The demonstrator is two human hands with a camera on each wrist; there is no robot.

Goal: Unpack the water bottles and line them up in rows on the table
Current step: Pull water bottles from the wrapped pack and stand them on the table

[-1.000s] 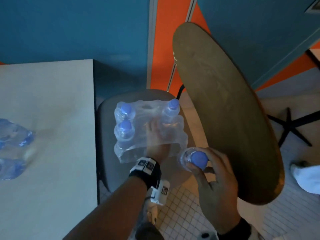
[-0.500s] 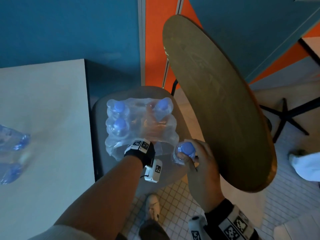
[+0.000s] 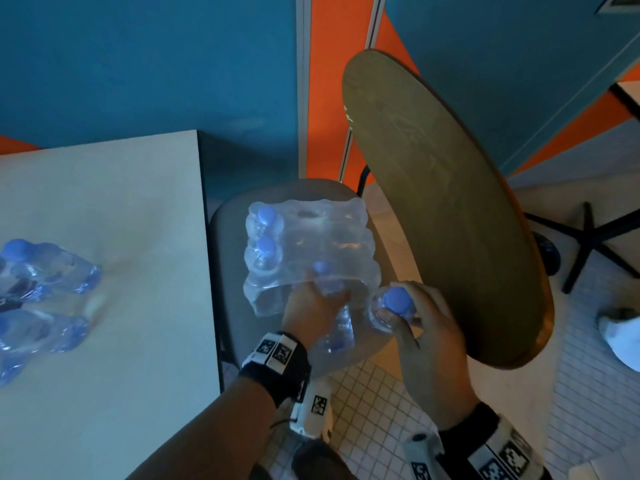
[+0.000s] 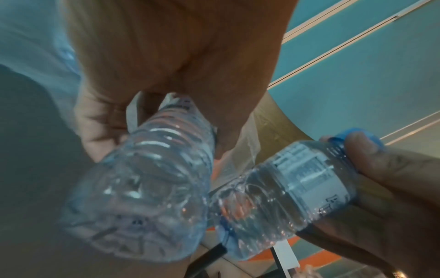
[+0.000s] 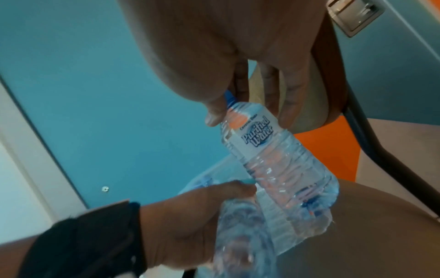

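A torn shrink-wrap pack [image 3: 311, 237] of blue-capped water bottles stands on a grey chair seat [image 3: 228, 271]; two caps show in its left column. My left hand [image 3: 318, 299] grips one bottle [image 3: 334, 327] at the pack's open near end, the bottle's base pointing toward me. The left wrist view shows that bottle [image 4: 154, 178] in my curled fingers. Just to the right, my right hand [image 3: 405, 310] holds a second bottle [image 3: 391, 306] by its cap and neck. In the right wrist view this bottle [image 5: 269, 150] hangs tilted, labelled "Purified Water". Several bottles [image 3: 45, 271] sit at the left of the pale table [image 3: 121, 237].
A round wooden tabletop [image 3: 450, 202] stands close on the right of my right hand. Its black cross base [image 3: 588, 244] is on the tiled floor [image 3: 363, 403]. A blue and orange wall is behind. A white shoe [image 3: 620, 337] shows at the far right.
My left hand, earlier reaching inside the wrap, has drawn back toward me with a bottle in its grip. The right hand still holds its bottle beside the pack.
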